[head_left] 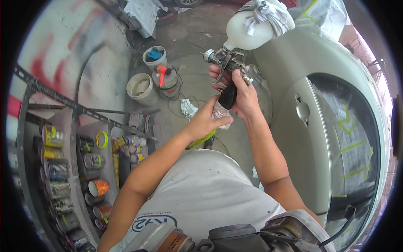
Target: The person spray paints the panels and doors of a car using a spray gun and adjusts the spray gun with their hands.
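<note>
A paint spray gun (227, 67) with a metal body and a black-wrapped handle is gripped by my right hand (248, 97), closed round the handle with the thumb up near the knobs. On top of the gun sits a large whitish paint cup (247, 31), tilted to the right, with a grey-white rag (266, 19) tied round it. My left hand (204, 119) is closed on a pale cloth (221, 115) at the lower end of the handle. What the cloth covers there is hidden. The nozzle points left, away from the car.
A pale green car door (294, 147) with a masked window (352, 151) stands close on my right. Shelves of paint cans (56, 169) line the left. Ahead are buckets (141, 89), a red blower-like tool (162, 74) and hoses. A respirator (235, 237) hangs below me.
</note>
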